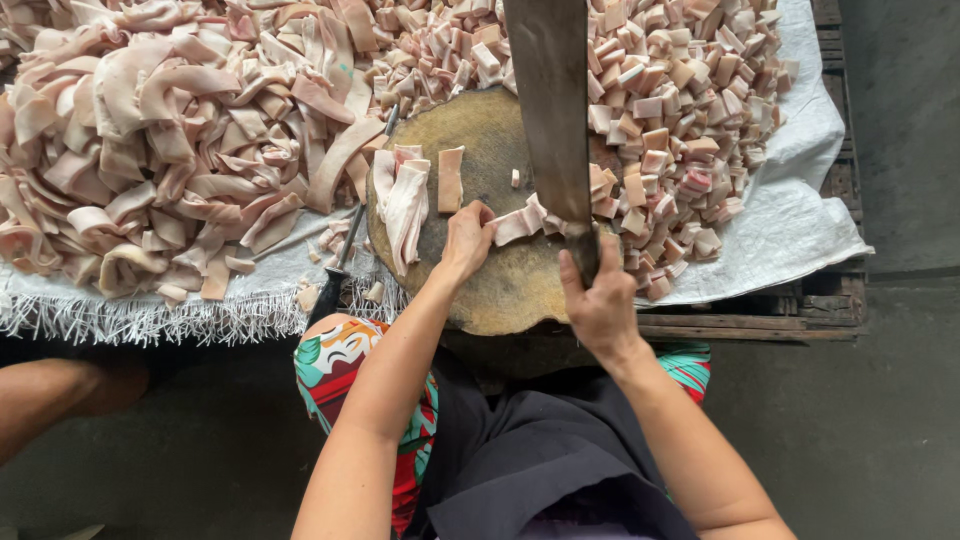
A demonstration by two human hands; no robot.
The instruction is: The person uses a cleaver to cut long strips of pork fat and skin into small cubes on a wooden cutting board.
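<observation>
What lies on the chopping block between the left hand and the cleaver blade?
In the head view, a strip of pork skin bridges the gap from the left hand to the cleaver, on the round wooden block.

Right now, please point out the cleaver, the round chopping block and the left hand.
cleaver [548,100], head view, middle of blade
round chopping block [500,290], head view, bare top
left hand [467,240], head view, back of hand

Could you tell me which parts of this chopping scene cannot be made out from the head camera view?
- Cleaver: blade tip cut off by the top edge; handle hidden inside the right hand.
- Strip under the left hand: its end hidden by fingers, the cut line by the blade.
- Round board: near rim hidden by the forearms.
</observation>
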